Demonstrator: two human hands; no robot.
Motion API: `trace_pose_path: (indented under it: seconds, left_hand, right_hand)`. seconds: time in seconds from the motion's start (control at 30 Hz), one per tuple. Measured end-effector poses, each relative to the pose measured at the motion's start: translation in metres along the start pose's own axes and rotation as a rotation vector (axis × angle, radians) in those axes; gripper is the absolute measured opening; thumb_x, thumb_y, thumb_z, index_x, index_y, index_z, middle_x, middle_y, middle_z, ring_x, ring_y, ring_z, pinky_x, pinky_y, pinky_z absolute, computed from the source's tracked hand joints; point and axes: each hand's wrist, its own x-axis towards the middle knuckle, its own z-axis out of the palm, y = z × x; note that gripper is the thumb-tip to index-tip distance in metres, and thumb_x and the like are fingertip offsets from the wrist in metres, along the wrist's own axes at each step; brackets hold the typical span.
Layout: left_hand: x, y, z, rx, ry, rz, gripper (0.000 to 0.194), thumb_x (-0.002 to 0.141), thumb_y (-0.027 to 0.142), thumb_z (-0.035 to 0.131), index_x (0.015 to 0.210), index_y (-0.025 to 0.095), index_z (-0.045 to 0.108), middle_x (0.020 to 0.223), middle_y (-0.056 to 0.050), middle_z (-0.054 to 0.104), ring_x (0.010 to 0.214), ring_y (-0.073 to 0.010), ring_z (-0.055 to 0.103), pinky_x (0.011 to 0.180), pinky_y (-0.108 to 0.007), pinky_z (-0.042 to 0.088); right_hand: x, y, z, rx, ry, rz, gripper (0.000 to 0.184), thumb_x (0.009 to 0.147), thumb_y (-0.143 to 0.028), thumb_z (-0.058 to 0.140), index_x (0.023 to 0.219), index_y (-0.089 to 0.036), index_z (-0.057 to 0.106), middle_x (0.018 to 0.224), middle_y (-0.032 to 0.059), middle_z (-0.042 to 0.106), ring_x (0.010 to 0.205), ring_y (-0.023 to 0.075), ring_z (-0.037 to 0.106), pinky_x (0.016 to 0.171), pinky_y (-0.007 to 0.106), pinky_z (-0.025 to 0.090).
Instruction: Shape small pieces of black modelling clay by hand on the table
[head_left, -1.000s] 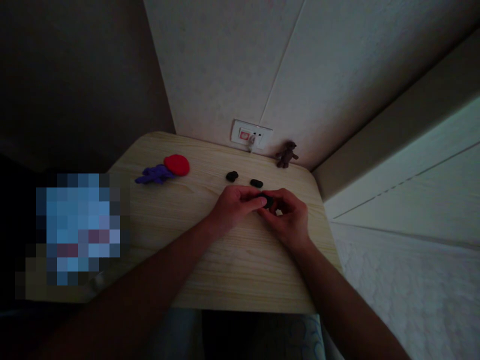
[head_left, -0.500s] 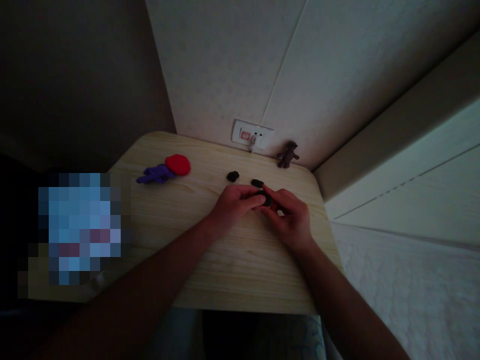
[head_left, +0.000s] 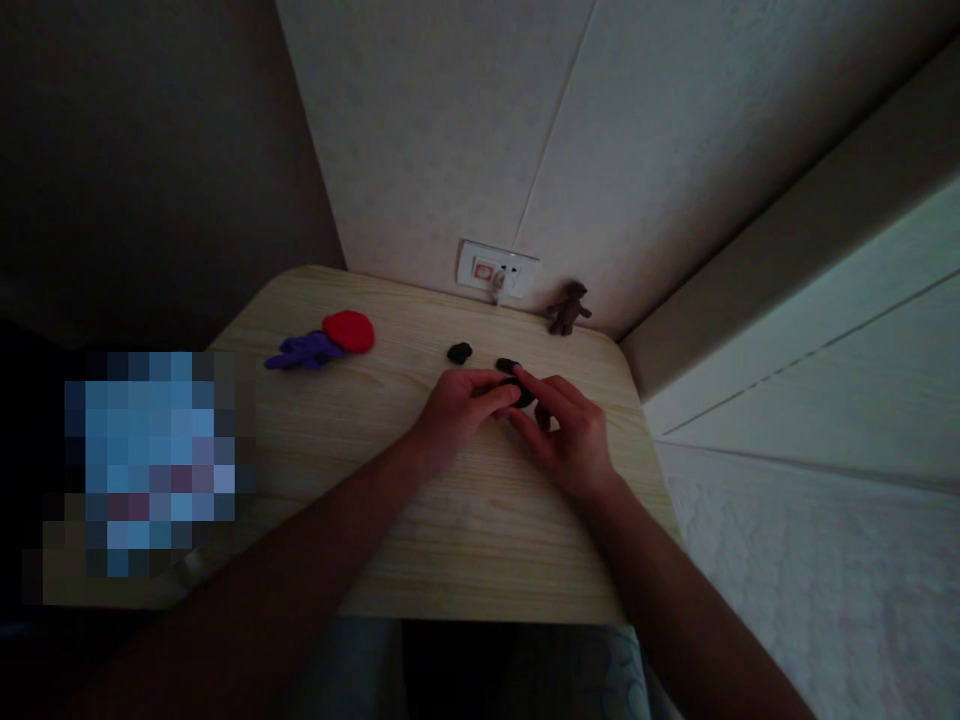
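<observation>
Above the table, a flattened black lump of modelling clay [head_left: 526, 395] is between my two hands. My left hand [head_left: 456, 412] is closed on it, thumb on top and fingers behind. From the right, my right hand [head_left: 576, 432] curls around its edge with index finger and thumb; its other fingers are partly hidden. Just beyond my fingertips lies a small black clay roll [head_left: 508, 366]. Left of that sits a lumpy black clay piece [head_left: 460, 353].
A flat red clay disc [head_left: 349, 332] touches a purple clay piece [head_left: 306, 350] at the table's [head_left: 420, 560] left. A brown clay bear [head_left: 570, 308] stands near the wall, by a power socket [head_left: 498, 269]. A blurred-out blue patch [head_left: 150, 440] covers the left edge.
My right index finger has stretched forward along the clay's far edge, and the thumb has shifted near its close side. The clay has turned slightly between my fingers. The view shifts a little.
</observation>
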Motion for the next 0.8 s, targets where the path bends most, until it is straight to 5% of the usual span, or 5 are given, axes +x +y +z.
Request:
trace_pose_path:
  seconds: [0.23,0.37,0.8]
  left_hand:
    - [-0.002,0.006,0.002,0.026,-0.028,0.030,0.017,0.077,0.031,0.077,0.087,0.019,0.081,0.083,-0.002,0.076,0.076,-0.0155,0.065,0.075,-0.029,0.049]
    - [-0.003,0.007,0.002,0.007,-0.023,0.027,0.018,0.077,0.032,0.079,0.088,0.019,0.081,0.086,-0.003,0.078,0.079,-0.0164,0.068,0.077,-0.030,0.051]
    - [0.000,0.005,0.003,-0.135,-0.001,-0.026,0.025,0.070,0.031,0.087,0.087,0.016,0.076,0.084,-0.005,0.078,0.075,-0.0161,0.069,0.076,-0.032,0.053]
  right_hand:
    - [-0.003,0.006,0.011,0.426,0.079,0.307,0.041,0.081,-0.029,0.084,0.121,-0.030,0.077,0.076,-0.0017,0.059,0.063,0.0111,0.053,0.056,0.025,0.047]
    - [-0.005,0.009,0.016,0.586,0.087,0.425,0.045,0.077,-0.030,0.087,0.121,-0.032,0.076,0.088,0.0008,0.067,0.067,0.0116,0.055,0.058,0.027,0.048]
    - [-0.005,0.005,0.012,0.478,0.124,0.380,0.045,0.079,-0.029,0.084,0.123,-0.032,0.075,0.085,0.0007,0.065,0.064,0.0111,0.052,0.055,0.027,0.045]
